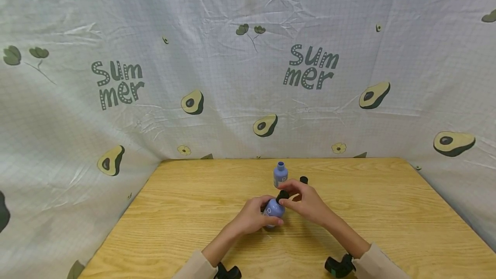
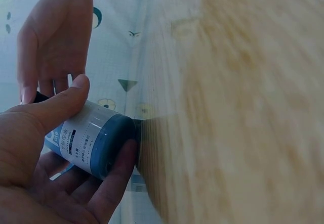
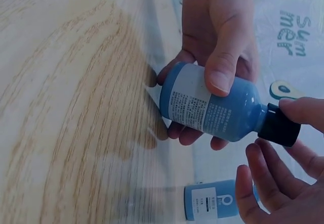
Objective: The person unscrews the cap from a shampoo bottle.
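A blue-purple bottle (image 1: 274,208) with a pale printed label is gripped in my left hand (image 1: 253,216), thumb across its side and fingers around the body. It tilts in the head view, and its black cap (image 3: 278,126) sits on the neck. My right hand (image 1: 308,201) pinches that cap between thumb and fingers. In the right wrist view the thumb presses on the cap while the other fingers are spread below it. Behind the hands stands a second bottle (image 1: 280,175) of the same kind, upright, its mouth uncovered. A black cylindrical piece (image 1: 304,180) shows just beyond my right hand.
The hands work over a light wooden table (image 1: 186,197). A pale curtain (image 1: 232,63) printed with avocados and lettering hangs along its back and sides. Black wrist devices (image 1: 339,266) sit by both sleeve cuffs.
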`<state>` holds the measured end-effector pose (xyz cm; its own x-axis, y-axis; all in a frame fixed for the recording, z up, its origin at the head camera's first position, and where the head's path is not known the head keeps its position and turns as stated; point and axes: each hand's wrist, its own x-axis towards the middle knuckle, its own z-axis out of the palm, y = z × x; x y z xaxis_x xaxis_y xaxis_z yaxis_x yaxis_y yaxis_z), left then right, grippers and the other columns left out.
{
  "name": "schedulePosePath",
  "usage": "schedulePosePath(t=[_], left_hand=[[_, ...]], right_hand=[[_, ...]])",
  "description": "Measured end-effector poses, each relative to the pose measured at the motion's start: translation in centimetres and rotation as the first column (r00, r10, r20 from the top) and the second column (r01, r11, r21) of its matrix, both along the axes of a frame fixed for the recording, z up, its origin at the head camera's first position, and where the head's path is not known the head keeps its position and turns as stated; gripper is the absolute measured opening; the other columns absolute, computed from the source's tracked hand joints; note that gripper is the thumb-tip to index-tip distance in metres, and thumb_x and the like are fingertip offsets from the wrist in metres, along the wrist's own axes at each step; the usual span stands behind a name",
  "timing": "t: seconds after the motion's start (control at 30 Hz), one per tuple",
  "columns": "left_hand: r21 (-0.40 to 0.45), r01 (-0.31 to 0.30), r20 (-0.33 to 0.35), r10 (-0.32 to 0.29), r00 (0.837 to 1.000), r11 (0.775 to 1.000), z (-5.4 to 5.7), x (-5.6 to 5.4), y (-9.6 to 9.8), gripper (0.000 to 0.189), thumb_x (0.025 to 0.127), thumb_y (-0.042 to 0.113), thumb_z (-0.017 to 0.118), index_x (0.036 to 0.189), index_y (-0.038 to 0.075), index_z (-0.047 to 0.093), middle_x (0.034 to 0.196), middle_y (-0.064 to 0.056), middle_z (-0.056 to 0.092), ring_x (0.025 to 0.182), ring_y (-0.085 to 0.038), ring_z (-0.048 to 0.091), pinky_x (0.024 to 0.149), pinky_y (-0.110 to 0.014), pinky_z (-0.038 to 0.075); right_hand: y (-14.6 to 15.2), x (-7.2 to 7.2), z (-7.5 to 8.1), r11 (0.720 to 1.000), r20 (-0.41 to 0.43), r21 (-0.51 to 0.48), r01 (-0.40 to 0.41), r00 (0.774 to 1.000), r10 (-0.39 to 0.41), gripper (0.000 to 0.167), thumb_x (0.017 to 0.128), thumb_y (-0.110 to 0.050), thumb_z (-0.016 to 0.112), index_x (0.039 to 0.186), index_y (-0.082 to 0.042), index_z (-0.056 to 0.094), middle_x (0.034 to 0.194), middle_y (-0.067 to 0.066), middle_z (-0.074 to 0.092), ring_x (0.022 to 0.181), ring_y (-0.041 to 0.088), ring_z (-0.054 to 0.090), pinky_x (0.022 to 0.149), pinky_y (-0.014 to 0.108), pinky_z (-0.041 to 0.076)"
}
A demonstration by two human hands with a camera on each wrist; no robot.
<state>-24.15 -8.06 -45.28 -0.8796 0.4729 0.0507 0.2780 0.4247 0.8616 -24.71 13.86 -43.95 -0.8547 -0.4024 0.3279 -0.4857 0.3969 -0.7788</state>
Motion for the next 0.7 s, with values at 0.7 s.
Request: schedulePosePath(t=[0.7], left_hand=[[0.002, 0.000, -0.009, 0.000, 1.000, 1.000, -0.09, -0.02, 0.01, 0.043, 0.086, 0.022, 0.086, 0.123, 0.010, 0.069, 0.114, -0.004, 0.073, 0.101, -0.014, 0.066, 0.086, -0.033, 0.055]], right_hand=[[0.09, -0.11, -0.14, 0.999, -0.012, -0.014, -0.033, 0.999, 0.033, 0.034, 0.096, -0.019, 0.074, 0.127, -0.007, 0.065, 0.121, 0.015, 0.070, 0.102, 0.014, 0.065, 0.083, 0.025, 0.055]])
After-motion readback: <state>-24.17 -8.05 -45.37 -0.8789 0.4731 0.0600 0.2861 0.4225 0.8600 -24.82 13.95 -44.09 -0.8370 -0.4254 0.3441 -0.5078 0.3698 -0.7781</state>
